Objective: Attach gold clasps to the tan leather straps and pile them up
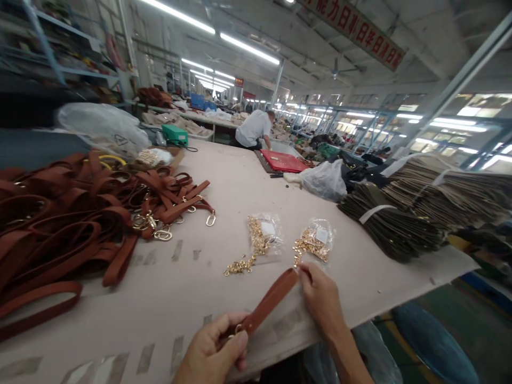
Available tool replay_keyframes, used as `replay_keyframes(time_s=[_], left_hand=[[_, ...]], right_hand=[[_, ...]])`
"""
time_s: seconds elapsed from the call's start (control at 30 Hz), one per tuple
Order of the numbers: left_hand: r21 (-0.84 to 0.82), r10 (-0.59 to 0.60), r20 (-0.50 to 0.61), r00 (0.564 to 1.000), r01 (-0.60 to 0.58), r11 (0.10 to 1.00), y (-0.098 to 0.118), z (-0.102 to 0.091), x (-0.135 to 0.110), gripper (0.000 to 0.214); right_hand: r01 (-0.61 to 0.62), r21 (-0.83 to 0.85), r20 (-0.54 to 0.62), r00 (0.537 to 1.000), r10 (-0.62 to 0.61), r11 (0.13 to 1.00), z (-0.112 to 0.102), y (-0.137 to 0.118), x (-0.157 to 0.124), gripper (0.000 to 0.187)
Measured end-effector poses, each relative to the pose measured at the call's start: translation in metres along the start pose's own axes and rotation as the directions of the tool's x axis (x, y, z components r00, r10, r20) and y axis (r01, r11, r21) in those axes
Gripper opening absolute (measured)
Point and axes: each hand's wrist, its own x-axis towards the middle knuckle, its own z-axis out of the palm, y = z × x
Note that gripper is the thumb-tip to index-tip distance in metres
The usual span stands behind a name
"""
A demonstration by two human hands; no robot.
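Strap [272, 303]: brown, looped, slanting between the hands above the table [228, 181], near its front edge.
Left hand [222, 344]: thumb and fingers pinching the strap's near end, by a gold ring [238, 328].
Right hand [322, 293]: fingertips drawn together at the far end; cannot tell whether they pinch it.
Bags [269, 229]: two, clear, just beyond, gold fittings [239, 266] spilling out.
Pile [80, 224]: more brown straps, table's left.
Bundles [392, 221]: banded, table's right.
Co-worker [253, 130]: bent over, farther back.

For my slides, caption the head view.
Left hand holds a brown strap, right hand at its end, near two bags of gold-colored pieces.
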Motion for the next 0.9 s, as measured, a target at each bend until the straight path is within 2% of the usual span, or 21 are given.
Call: replay_keyframes(time_s=[0.1,0.17,0.23,0.37,0.5,0.6,0.7,0.8,0.9], left_hand=[[-0.016,0.028,-0.007,1.0,-0.028,0.999,0.001,0.004,0.002,0.039],[0.0,0.06,-0.02,0.998,-0.06,0.998,0.001,0.006,0.002,0.036],[0.038,0.092,-0.027,0.995,-0.091,0.995,0.002,0.008,0.001,0.032],[0.156,0.144,-0.023,0.989,-0.139,0.978,0.005,0.009,-0.003,0.027],[0.298,0.253,-0.036,0.967,-0.231,0.926,0.007,0.01,-0.005,0.023],[0.363,0.31,-0.013,0.951,-0.285,0.887,0.009,0.009,-0.007,0.021],[0.414,0.378,0.01,0.926,-0.348,0.841,0.008,0.009,-0.01,0.018],[0.454,0.448,0.036,0.893,-0.414,0.789,0.005,0.009,-0.012,0.018],[0.443,0.481,0.039,0.876,-0.446,0.777,0.0,0.007,-0.015,0.017]], right_hand=[[-0.069,0.225,0.006,0.998,0.069,0.972,-0.007,-0.016,-0.026,0.024],[-0.161,0.431,0.05,0.987,0.154,0.888,-0.007,-0.033,-0.05,0.024],[-0.242,0.594,0.08,0.967,0.243,0.767,-0.001,-0.053,-0.071,0.02],[-0.281,0.745,0.083,0.939,0.334,0.605,0.016,-0.087,-0.096,0.014],[-0.292,0.791,0.123,0.937,0.328,0.538,0.025,-0.103,-0.098,0.015],[-0.237,0.785,0.083,0.956,0.283,0.573,0.027,-0.105,-0.099,0.016],[-0.121,0.708,-0.022,0.981,0.193,0.696,0.025,-0.107,-0.103,0.012],[-0.017,0.574,-0.129,0.985,0.11,0.819,0.021,-0.111,-0.107,0.011],[0.039,0.449,-0.181,0.982,0.049,0.893,0.017,-0.116,-0.11,0.016]])
